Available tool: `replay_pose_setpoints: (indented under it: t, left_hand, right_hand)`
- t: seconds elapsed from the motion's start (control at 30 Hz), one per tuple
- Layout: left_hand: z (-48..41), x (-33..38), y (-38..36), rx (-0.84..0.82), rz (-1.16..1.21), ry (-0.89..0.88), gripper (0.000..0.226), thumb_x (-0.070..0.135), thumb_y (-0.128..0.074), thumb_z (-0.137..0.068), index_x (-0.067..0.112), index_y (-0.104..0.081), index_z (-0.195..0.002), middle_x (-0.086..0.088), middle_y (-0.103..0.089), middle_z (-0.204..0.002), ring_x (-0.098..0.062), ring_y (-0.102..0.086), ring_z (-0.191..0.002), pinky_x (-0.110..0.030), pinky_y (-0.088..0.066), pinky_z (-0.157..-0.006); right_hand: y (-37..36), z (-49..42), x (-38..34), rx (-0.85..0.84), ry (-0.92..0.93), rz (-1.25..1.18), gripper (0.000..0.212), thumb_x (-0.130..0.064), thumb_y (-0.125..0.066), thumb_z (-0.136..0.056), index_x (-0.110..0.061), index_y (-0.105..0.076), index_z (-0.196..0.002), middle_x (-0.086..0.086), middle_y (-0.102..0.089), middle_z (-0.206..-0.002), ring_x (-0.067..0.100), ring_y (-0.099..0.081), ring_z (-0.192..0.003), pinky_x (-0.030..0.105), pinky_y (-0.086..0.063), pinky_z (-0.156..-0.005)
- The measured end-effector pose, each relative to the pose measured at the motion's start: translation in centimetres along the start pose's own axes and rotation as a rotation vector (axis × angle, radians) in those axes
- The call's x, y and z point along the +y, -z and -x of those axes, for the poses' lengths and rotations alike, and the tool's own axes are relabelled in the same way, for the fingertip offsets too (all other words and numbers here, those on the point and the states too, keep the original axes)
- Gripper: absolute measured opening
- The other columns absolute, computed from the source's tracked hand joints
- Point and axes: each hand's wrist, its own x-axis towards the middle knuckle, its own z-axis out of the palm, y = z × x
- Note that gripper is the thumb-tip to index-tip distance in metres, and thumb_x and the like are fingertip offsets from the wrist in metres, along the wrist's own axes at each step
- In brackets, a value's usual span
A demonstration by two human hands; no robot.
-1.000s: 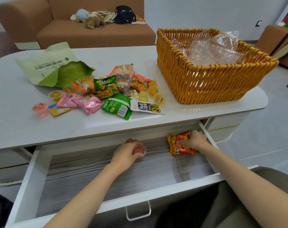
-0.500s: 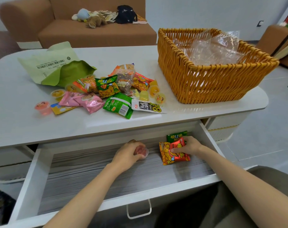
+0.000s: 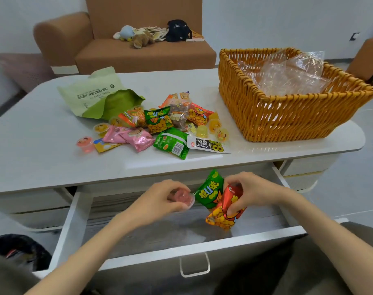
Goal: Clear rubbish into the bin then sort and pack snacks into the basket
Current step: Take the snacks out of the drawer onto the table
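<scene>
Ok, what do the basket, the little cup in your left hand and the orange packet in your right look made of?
Basket: woven wicker-like strands, tan-orange, slightly glossy; natural or plastic, can't tell.
Cup, in the left hand: clear pinkish plastic, see-through.
Orange packet, in the right hand: thin printed film, shiny and crinkled, probably foil-lined plastic.

A white sachet (image 3: 207, 145) at the front edge of the desk (image 3: 53, 171) bears a large "8". The green packet (image 3: 209, 191) at the right hand (image 3: 252, 188) shows a "U".
</scene>
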Motion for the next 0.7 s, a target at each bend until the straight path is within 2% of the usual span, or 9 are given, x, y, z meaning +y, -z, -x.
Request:
replay_pose_setpoints:
  t: [0.1,0.2,0.27,0.33,0.47,0.6,0.67,0.7]
  left_hand:
    - [1.2,2.0,3.2,0.098,0.081,-0.007,0.032,0.025,-0.078,-0.077,0.035,-0.066,-0.105,0.015,-0.067,-0.105,0.002,-0.064,-0.092,-0.018,-0.052,-0.082]
    - [1.3,3.1,6.1,0.253,0.128,-0.017,0.032,0.023,-0.078,-0.077,0.035,-0.067,-0.105,0.016,-0.067,-0.104,0.004,-0.065,-0.087,-0.010,-0.048,-0.072]
    - [0.6,3.1,7.7,0.350,0.095,-0.020,0.032,0.024,-0.077,-0.078,0.036,-0.066,-0.106,0.019,-0.065,-0.105,0.007,-0.063,-0.087,-0.013,-0.049,-0.072]
    - [-0.3,2.5,8.7,0.423,0.025,-0.020,0.032,0.025,-0.076,-0.079,0.035,-0.066,-0.108,0.018,-0.064,-0.108,0.008,-0.062,-0.087,-0.018,-0.050,-0.077]
    - [-2.4,0.4,9.2,0.463,-0.078,-0.007,0.034,0.019,-0.075,-0.081,0.021,-0.066,-0.113,0.004,-0.063,-0.116,-0.006,-0.061,-0.094,-0.013,-0.047,-0.077]
    - [-4.1,-1.7,8.3,0.465,-0.188,-0.038,0.034,0.020,-0.073,-0.083,0.017,-0.065,-0.115,0.001,-0.065,-0.112,-0.011,-0.059,-0.095,-0.010,-0.043,-0.079]
    - [-4.9,-2.5,8.0,0.487,-0.213,-0.027,0.037,0.021,-0.074,-0.082,0.018,-0.065,-0.118,0.002,-0.065,-0.112,-0.012,-0.060,-0.099,-0.019,-0.047,-0.082]
    - [-5.3,-2.9,7.9,0.507,-0.217,-0.020,0.038,0.022,-0.074,-0.081,0.019,-0.064,-0.118,0.003,-0.065,-0.113,-0.014,-0.060,-0.101,-0.024,-0.048,-0.084]
  right_hand:
    - [1.9,0.7,-2.5,0.032,0.049,-0.189,0.035,-0.022,-0.089,-0.064,-0.024,-0.064,-0.089,-0.007,-0.072,-0.091,0.008,-0.069,-0.087,0.027,-0.058,-0.074]
    - [3.6,0.5,-3.9,0.159,0.063,-0.407,0.038,-0.018,-0.085,-0.064,-0.019,-0.066,-0.096,-0.007,-0.074,-0.090,0.007,-0.070,-0.086,0.020,-0.054,-0.072]
    - [4.6,-0.4,-4.1,0.285,0.046,-0.511,0.044,-0.023,-0.082,-0.063,-0.018,-0.066,-0.104,-0.004,-0.075,-0.095,0.010,-0.070,-0.090,0.020,-0.055,-0.073]
    - [5.4,-1.8,-3.8,0.429,-0.004,-0.581,0.042,-0.024,-0.081,-0.070,-0.020,-0.065,-0.108,-0.004,-0.074,-0.098,0.010,-0.070,-0.092,0.020,-0.055,-0.074]
    - [6.0,-5.3,-2.9,0.611,-0.097,-0.826,0.039,-0.018,-0.073,-0.083,-0.013,-0.057,-0.119,0.006,-0.067,-0.114,0.018,-0.067,-0.097,0.029,-0.056,-0.076]
    - [6.0,-8.6,-2.8,0.816,-0.146,-0.851,0.051,-0.014,-0.067,-0.089,-0.010,-0.046,-0.135,0.005,-0.058,-0.123,0.019,-0.060,-0.105,0.021,-0.051,-0.069]
    - [5.7,-9.8,-3.0,0.928,-0.123,-0.767,0.052,-0.011,-0.064,-0.091,-0.012,-0.040,-0.137,0.000,-0.053,-0.123,0.013,-0.056,-0.105,0.018,-0.050,-0.071]
    - [5.5,-10.2,-3.1,0.968,-0.104,-0.691,0.053,-0.009,-0.063,-0.091,-0.014,-0.038,-0.138,-0.001,-0.051,-0.125,0.012,-0.053,-0.108,0.020,-0.051,-0.077]
